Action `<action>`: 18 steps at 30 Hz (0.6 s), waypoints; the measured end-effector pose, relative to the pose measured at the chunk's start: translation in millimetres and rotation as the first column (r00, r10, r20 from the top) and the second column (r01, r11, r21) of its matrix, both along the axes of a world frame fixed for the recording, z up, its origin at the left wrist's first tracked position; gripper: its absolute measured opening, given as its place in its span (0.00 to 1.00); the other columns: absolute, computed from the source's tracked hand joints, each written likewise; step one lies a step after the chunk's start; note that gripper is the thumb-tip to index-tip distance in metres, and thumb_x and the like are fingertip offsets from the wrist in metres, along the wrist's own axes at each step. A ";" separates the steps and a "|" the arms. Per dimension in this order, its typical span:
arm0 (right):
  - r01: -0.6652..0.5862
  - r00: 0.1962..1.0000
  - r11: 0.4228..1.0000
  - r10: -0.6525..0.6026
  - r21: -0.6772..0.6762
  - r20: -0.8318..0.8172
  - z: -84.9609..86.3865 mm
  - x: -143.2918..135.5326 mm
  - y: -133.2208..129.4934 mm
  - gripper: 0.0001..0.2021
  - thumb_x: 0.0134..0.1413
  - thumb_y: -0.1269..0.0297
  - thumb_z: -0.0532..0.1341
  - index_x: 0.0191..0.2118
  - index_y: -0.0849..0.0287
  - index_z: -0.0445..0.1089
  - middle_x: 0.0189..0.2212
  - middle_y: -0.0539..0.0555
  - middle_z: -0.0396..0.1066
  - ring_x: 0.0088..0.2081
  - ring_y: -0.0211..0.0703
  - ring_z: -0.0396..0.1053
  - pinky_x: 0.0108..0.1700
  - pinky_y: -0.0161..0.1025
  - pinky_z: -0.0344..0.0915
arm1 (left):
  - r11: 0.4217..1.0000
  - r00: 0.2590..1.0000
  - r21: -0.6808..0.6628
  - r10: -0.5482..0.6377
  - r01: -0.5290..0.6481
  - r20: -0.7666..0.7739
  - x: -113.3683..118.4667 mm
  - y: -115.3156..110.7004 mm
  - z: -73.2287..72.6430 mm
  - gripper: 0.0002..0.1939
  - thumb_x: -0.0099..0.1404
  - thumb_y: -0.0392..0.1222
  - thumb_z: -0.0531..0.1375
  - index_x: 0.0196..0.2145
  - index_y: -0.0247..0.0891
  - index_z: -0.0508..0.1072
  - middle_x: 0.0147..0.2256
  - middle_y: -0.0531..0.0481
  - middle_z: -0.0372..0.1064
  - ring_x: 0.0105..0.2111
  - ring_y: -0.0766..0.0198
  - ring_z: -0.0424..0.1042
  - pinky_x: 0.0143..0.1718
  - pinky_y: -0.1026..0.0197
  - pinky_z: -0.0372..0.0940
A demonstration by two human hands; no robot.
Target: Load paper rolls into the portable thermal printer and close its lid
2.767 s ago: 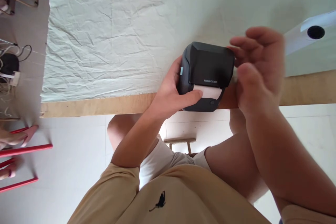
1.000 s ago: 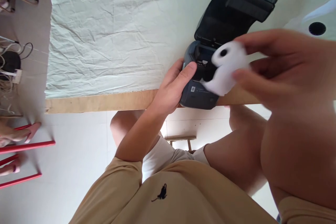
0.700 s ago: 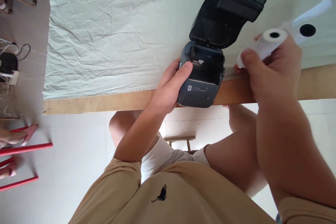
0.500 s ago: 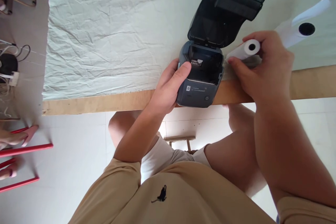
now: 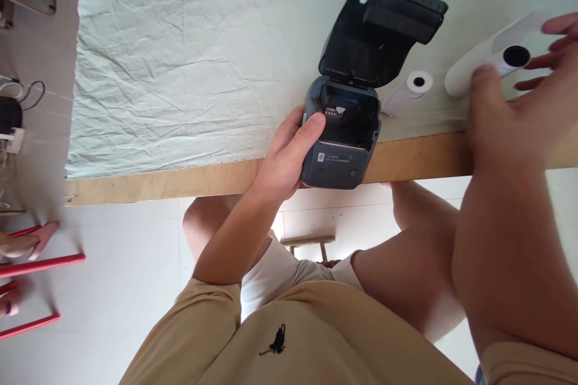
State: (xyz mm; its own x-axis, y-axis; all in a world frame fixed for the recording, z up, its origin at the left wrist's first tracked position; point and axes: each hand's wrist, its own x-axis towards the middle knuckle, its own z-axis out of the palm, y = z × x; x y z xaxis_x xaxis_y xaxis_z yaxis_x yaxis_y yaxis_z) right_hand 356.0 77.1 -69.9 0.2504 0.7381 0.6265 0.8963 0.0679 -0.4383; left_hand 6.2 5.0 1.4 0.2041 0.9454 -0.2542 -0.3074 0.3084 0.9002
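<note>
Left hand (image 5: 289,156): closed in grip, thumb (image 5: 315,126) extended, forearm (image 5: 235,228) angled inward. Right hand (image 5: 519,108): opened, fingers (image 5: 560,24) spread, outline blurred.

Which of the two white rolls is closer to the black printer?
The smaller roll, just to the right of the printer. The larger roll sits farther right, at the right hand.

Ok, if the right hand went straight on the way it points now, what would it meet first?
Probably the larger white roll; the right hand overlaps it in view, but contact is unclear.
</note>
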 end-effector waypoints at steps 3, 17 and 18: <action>0.074 0.994 0.997 -0.074 0.003 -0.086 1.0 -20.8 3.9 0.25 0.48 0.71 0.72 0.52 0.50 0.69 0.52 0.59 0.70 0.45 0.51 0.72 0.39 0.49 0.69 | 1.000 1.000 0.000 0.012 -0.012 -0.027 -0.1 0.8 -1.4 0.21 0.73 0.65 0.68 0.47 0.45 0.78 0.37 0.49 0.83 0.41 0.52 0.87 0.31 0.58 0.77; -0.118 0.992 0.990 0.114 -0.081 -0.052 14.1 -44.7 -29.0 0.37 0.43 0.73 0.68 0.63 0.47 0.72 0.49 0.58 0.78 0.43 0.52 0.77 0.42 0.51 0.73 | 1.000 1.000 0.011 -0.014 0.015 -0.023 -1.6 0.8 -4.7 0.23 0.74 0.68 0.65 0.49 0.45 0.78 0.41 0.47 0.84 0.42 0.48 0.88 0.35 0.53 0.80; -0.112 0.993 0.989 0.109 -0.093 -0.039 13.7 -44.6 -28.6 0.35 0.44 0.72 0.68 0.62 0.48 0.73 0.50 0.59 0.78 0.45 0.54 0.77 0.43 0.52 0.73 | 1.000 1.000 0.016 -0.015 0.015 -0.019 -1.7 0.9 -4.7 0.23 0.74 0.67 0.66 0.49 0.45 0.78 0.41 0.47 0.84 0.42 0.49 0.88 0.34 0.53 0.80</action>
State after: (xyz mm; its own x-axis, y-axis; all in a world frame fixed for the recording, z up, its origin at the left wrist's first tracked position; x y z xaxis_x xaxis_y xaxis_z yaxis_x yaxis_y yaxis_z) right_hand 311.4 48.5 -56.2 0.1838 0.8179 0.5453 0.8704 0.1224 -0.4770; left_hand 4.5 5.9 -3.2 0.2137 0.9462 -0.2428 -0.2859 0.2983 0.9107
